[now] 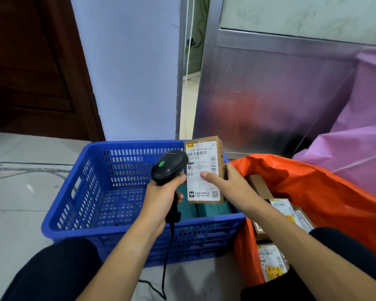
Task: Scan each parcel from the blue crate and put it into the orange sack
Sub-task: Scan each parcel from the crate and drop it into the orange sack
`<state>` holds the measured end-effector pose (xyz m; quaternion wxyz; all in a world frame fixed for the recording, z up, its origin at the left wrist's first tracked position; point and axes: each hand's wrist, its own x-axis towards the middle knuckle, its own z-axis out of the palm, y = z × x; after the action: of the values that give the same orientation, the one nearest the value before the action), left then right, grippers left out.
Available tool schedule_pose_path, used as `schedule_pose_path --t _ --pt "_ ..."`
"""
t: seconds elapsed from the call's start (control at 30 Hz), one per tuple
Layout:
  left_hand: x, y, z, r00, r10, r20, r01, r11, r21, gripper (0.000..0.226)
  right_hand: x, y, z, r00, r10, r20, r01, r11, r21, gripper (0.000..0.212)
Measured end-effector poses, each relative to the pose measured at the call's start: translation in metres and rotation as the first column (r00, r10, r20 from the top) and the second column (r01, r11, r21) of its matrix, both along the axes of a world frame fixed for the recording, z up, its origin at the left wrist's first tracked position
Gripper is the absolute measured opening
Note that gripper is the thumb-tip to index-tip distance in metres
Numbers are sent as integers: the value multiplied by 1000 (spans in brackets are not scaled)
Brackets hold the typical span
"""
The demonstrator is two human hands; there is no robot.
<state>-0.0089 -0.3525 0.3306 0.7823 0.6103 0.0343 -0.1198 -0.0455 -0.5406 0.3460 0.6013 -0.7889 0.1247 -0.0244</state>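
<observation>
Presently, above the blue crate (91, 192), left hand (161, 198) is gripping the scanner (168, 168), fingers curled round its handle; right hand (228, 185) is pinching the parcel (202, 157) upright.

My left hand (161, 198) and my right hand (228, 183) are bare. So are my left forearm (128, 257) and my right forearm (291, 235), uncovered from the wrist to the lower edge of the view. On my legs I wear black trousers (59, 268) of plain, unpatterned cloth. They show as dark rounded shapes over the left knee and over the right knee (356, 246).
</observation>
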Motion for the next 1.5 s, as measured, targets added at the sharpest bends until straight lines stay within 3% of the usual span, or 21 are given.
schedule_pose_path --t 0.13,0.23,0.37,0.57,0.73,0.8,0.93,1.07,1.23,1.43,1.5 --pt "-16 -24 -1 995 -74 -69 70 996 -54 3 -28 -16 11 995 -58 -80 65 994 90 29" --pt "-25 -37 -5 982 -176 -73 171 983 -63 14 -52 -33 17 990 -83 -118 100 985 142 18" --pt "-35 -55 -13 951 -295 -89 295 955 -12 3 -87 -51 14 970 -137 -200 166 977 137 39" --pt "-50 -79 -15 876 -480 -48 483 873 71 10 -125 -89 -15 941 -269 -204 288 955 68 54" --pt "-67 -97 -14 838 -544 -42 546 833 88 13 -137 -145 -24 832 -516 -203 535 843 51 66" --pt "-74 -102 -18 833 -550 -55 553 826 108 13 -144 -171 -31 790 -574 -216 577 815 -56 73" --pt "-85 -116 -31 815 -568 -116 578 811 90 18 -161 -208 -39 711 -659 -246 517 727 -453 74" --pt "-93 -142 -38 754 -638 -158 656 745 122 18 -169 -232 -52 631 -741 -229 594 652 -471 72" --pt "-109 -182 -47 680 -709 -187 733 652 194 12 -184 -252 -86 444 -833 -329 692 552 -465 89" --pt "-116 -209 -59 612 -751 -247 790 570 225 16 -195 -254 -128 460 -774 -435 546 633 -549 59" --pt "-116 -213 -63 616 -744 -258 788 577 216 19 -197 -250 -130 482 -757 -441 479 649 -591 60"
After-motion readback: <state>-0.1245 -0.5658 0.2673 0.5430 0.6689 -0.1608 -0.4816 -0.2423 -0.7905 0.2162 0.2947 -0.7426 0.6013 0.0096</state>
